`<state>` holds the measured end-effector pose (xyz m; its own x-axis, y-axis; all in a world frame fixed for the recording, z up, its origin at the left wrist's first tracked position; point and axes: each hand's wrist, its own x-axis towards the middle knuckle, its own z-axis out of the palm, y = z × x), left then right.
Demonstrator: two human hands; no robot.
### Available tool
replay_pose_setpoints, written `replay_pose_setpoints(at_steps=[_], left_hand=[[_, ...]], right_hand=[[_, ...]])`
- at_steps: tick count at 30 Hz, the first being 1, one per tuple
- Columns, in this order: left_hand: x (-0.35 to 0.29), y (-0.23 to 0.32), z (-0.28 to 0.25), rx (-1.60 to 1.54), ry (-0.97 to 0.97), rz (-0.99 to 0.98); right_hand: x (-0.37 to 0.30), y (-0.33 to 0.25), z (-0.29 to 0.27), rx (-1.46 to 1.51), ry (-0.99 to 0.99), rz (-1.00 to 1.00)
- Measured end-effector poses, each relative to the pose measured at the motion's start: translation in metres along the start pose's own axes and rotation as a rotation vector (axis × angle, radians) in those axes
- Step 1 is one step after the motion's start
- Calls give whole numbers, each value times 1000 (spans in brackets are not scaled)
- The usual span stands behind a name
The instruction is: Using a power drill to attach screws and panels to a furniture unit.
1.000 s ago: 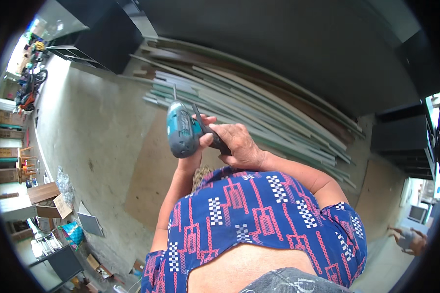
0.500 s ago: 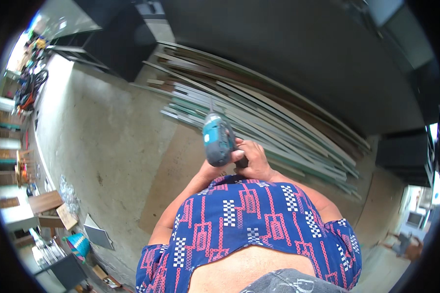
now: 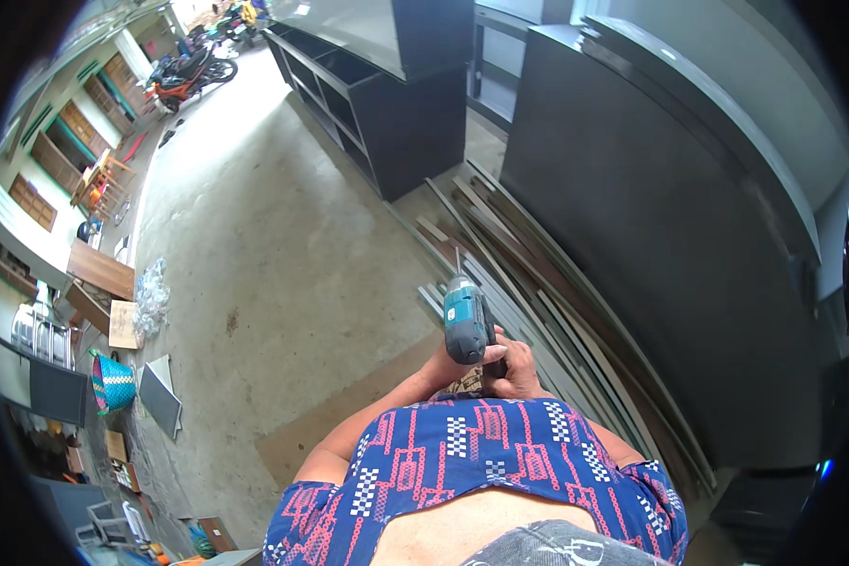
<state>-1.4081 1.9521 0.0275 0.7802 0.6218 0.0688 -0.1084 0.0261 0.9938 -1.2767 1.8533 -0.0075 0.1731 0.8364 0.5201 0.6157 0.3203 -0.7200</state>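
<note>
A teal-and-black cordless drill (image 3: 466, 325) is in front of my body, its thin bit pointing away from me over the floor. My left hand (image 3: 441, 368) is closed on it from the left, most of its fingers hidden behind the drill body. On the other side my right hand (image 3: 519, 370) is closed round the black handle, fingers bent. Just past the drill and to its right, long grey, green and brown strips (image 3: 538, 316) lie in a pile on the floor.
A large dark panel (image 3: 651, 217) stands right of the strips. Beyond them is a black shelf unit (image 3: 420, 123). A flat brown sheet (image 3: 349, 396) lies on the concrete floor (image 3: 255, 255). At left are a teal basket (image 3: 113, 382), clear plastic (image 3: 151, 297), boards and a motorbike (image 3: 189, 75).
My view has swung left and lifted, so more of the shelf unit, motorbike and left-hand floor shows. Both hands keep hold of the drill, which points slightly more straight ahead.
</note>
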Motion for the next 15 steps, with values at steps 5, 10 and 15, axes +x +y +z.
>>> replay_pose_setpoints(at_steps=[5,10,15], left_hand=[[-28,17,26,78,-16,35],[-4,30,75,201,-117,142],[2,79,132,240,-38,72]], right_hand=[[-26,-16,-23,104,-145,27],[-37,-26,-80,74,-62,54],[-33,-61,-139,277,-58,224]])
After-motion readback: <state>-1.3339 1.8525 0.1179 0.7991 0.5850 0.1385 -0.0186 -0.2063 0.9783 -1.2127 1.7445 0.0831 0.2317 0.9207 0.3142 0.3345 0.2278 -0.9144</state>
